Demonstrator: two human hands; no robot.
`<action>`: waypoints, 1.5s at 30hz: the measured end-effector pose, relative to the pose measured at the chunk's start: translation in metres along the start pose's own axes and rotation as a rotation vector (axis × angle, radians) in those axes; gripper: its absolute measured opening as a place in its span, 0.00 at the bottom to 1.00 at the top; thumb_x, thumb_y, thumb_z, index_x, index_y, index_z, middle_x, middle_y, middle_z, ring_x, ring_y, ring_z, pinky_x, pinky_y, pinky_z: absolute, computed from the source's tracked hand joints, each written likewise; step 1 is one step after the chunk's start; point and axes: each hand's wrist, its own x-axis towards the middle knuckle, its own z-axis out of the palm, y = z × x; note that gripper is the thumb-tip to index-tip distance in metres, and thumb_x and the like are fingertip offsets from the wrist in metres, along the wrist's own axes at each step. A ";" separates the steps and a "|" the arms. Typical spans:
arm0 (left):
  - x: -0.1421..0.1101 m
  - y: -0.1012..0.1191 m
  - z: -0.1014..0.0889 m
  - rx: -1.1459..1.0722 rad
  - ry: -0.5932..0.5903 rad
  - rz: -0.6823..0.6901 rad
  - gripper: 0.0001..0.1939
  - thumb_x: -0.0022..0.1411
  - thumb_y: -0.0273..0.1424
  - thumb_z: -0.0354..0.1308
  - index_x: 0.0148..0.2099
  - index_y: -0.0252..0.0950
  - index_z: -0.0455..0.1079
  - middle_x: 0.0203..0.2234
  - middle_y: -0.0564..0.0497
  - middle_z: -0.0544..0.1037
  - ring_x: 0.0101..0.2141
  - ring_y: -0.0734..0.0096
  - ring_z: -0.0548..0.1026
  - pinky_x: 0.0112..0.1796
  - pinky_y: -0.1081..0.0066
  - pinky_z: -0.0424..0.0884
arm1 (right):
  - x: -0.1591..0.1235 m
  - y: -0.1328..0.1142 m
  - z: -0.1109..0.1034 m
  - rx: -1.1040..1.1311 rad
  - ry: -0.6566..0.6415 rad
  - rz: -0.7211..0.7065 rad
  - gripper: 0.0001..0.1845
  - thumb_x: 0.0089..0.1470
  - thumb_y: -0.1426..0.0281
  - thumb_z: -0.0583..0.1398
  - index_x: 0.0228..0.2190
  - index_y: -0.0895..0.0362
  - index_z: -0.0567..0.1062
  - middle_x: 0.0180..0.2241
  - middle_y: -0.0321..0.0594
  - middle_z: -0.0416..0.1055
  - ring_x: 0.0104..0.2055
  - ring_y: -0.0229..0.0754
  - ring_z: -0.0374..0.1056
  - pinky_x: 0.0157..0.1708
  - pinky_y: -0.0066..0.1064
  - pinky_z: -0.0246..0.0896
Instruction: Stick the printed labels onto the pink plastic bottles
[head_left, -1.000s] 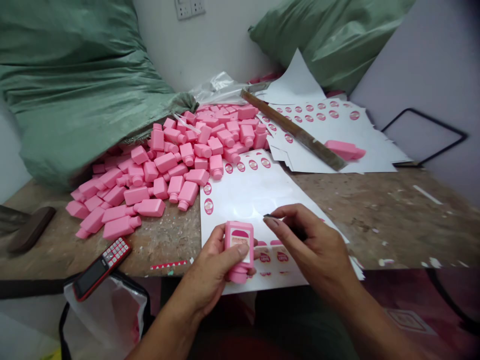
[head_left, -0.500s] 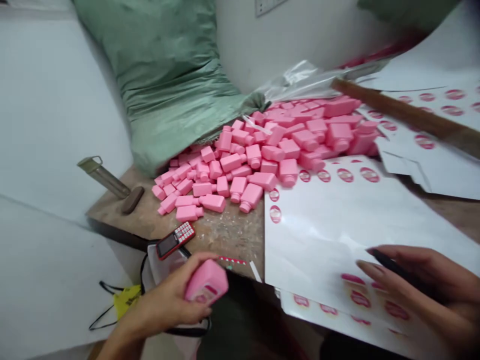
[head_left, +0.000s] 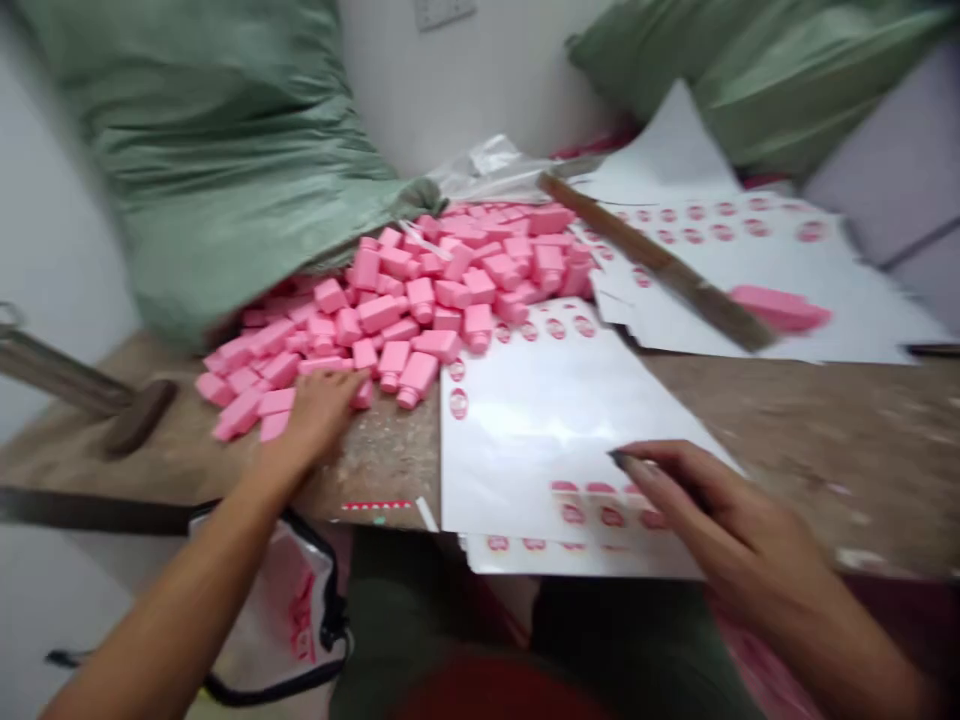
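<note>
My left hand (head_left: 324,408) is at the front of a heap of small pink plastic bottles (head_left: 379,312), its fingers curled over one pink bottle (head_left: 363,393) at the edge. Motion blurs the fingertips slightly. In my right hand (head_left: 712,505), thumb and fingers pinch a slim dark tool, and only its tip (head_left: 617,458) shows. That hand hovers over a white sheet of stickers (head_left: 525,430), which has red oval labels in rows along its top and bottom edges. More sheets lie beneath it, jutting past the table's front edge.
A wooden strip (head_left: 660,265) lies across more label sheets (head_left: 795,270), with a pink bottle (head_left: 780,308) beside it. Green sacks (head_left: 232,150) stand behind the heap. A metal-bodied tool (head_left: 64,370) sits left. An open clear bag (head_left: 277,610) hangs below the table edge (head_left: 97,508).
My left hand has let go of the labelled bottle and moved up to the heap. My view has swung right. The phone is out of sight. My right hand still holds the dark tool.
</note>
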 end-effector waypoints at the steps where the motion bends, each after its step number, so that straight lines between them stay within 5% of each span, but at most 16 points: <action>1: 0.005 0.000 0.000 -0.009 -0.006 0.010 0.18 0.55 0.28 0.57 0.50 0.39 0.73 0.50 0.39 0.76 0.56 0.43 0.64 0.57 0.44 0.48 | -0.001 -0.006 -0.004 -0.022 0.010 0.018 0.15 0.56 0.54 0.56 0.35 0.49 0.76 0.33 0.39 0.77 0.33 0.47 0.73 0.29 0.35 0.65; 4: 0.006 0.009 -0.005 -0.104 0.041 -0.006 0.19 0.51 0.31 0.62 0.48 0.35 0.72 0.50 0.39 0.74 0.57 0.38 0.61 0.58 0.41 0.44 | -0.003 -0.012 -0.007 -0.173 -0.088 0.066 0.14 0.56 0.57 0.54 0.34 0.50 0.76 0.27 0.37 0.75 0.28 0.45 0.71 0.27 0.34 0.62; 8: -0.023 0.056 0.000 -0.766 0.239 -0.205 0.29 0.48 0.36 0.66 0.53 0.36 0.66 0.48 0.46 0.73 0.48 0.55 0.71 0.50 0.58 0.67 | -0.007 -0.007 0.002 -0.324 -0.132 0.007 0.12 0.58 0.61 0.54 0.36 0.50 0.76 0.27 0.35 0.76 0.27 0.45 0.71 0.28 0.34 0.59; 11: -0.045 0.108 0.020 -1.403 -0.054 -0.436 0.26 0.49 0.38 0.65 0.50 0.35 0.68 0.41 0.46 0.76 0.37 0.64 0.75 0.37 0.64 0.74 | -0.008 -0.004 0.008 -0.353 -0.140 -0.048 0.12 0.58 0.62 0.53 0.36 0.50 0.75 0.28 0.36 0.76 0.28 0.45 0.70 0.29 0.34 0.58; 15: -0.051 0.159 0.054 -1.926 -0.362 -0.717 0.18 0.55 0.30 0.63 0.48 0.33 0.69 0.43 0.41 0.77 0.41 0.61 0.77 0.40 0.61 0.77 | -0.007 -0.002 0.007 -0.326 -0.163 -0.020 0.13 0.60 0.60 0.53 0.35 0.51 0.75 0.28 0.35 0.76 0.26 0.44 0.69 0.26 0.33 0.57; 20: -0.042 0.170 0.078 -1.923 -0.358 -0.683 0.18 0.53 0.19 0.63 0.47 0.33 0.69 0.43 0.44 0.78 0.48 0.60 0.76 0.49 0.59 0.73 | -0.007 0.001 0.005 -0.346 -0.161 -0.061 0.10 0.59 0.63 0.54 0.34 0.52 0.74 0.27 0.34 0.76 0.24 0.42 0.67 0.25 0.32 0.53; 28: -0.041 0.164 0.082 -1.916 -0.369 -0.648 0.19 0.54 0.19 0.62 0.48 0.35 0.69 0.47 0.43 0.77 0.55 0.53 0.70 0.55 0.43 0.65 | -0.007 -0.003 0.006 -0.432 -0.101 -0.233 0.09 0.60 0.69 0.54 0.31 0.54 0.74 0.23 0.33 0.74 0.22 0.40 0.64 0.26 0.31 0.48; 45: -0.044 0.166 0.085 -1.887 -0.377 -0.583 0.21 0.50 0.22 0.65 0.48 0.34 0.69 0.41 0.44 0.78 0.46 0.64 0.73 0.51 0.57 0.68 | -0.008 -0.006 0.011 -0.517 -0.037 -0.307 0.12 0.62 0.70 0.52 0.29 0.55 0.72 0.22 0.33 0.73 0.19 0.38 0.59 0.28 0.32 0.46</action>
